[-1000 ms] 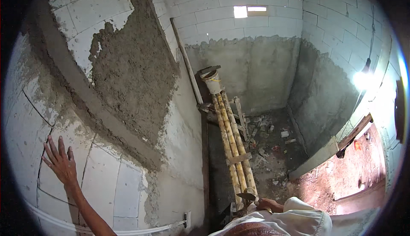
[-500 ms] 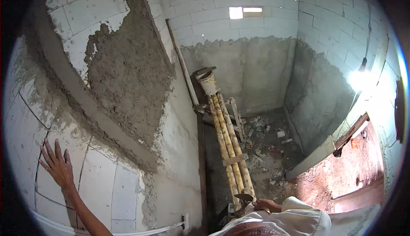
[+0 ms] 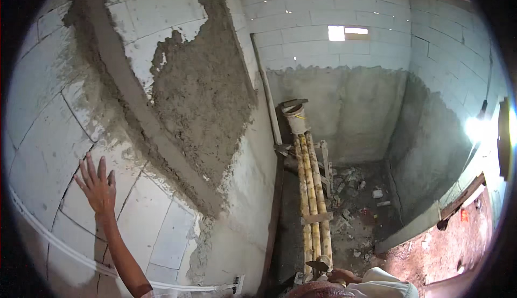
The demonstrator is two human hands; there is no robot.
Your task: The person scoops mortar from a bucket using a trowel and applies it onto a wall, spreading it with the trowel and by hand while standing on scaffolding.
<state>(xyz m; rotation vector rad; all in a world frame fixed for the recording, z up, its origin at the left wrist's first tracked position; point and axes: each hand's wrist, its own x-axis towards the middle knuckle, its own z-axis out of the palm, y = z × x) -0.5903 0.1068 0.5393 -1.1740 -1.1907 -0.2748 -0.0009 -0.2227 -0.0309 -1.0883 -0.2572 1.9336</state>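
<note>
My left hand (image 3: 98, 189) lies against the pale block wall (image 3: 153, 203), palm toward it, fingers spread. Its fingertips are close to a joint between blocks. Above and to the right of it, a smooth raised band of mortar (image 3: 141, 116) runs slantwise down the wall. Beside that band is a rough patch of wet-looking plaster (image 3: 202, 90). Low in the view, my right hand (image 3: 343, 276) is closed around a trowel, partly hidden by the hand. The trowel's dark blade (image 3: 318, 265) shows over the near end of the bamboo poles (image 3: 313, 206).
A bucket (image 3: 297, 120) stands at the far end of the poles, which a wooden crosspiece (image 3: 316, 217) spans. Rubble (image 3: 350, 185) litters the floor. A lit bulb (image 3: 475, 129) hangs at right, above a doorway. A white pipe (image 3: 70, 249) runs along the left wall.
The view has turned left, so the walls and poles appear farther right and lower. My left hand stays on about the same part of the wall, and my right hand still holds the trowel.
</note>
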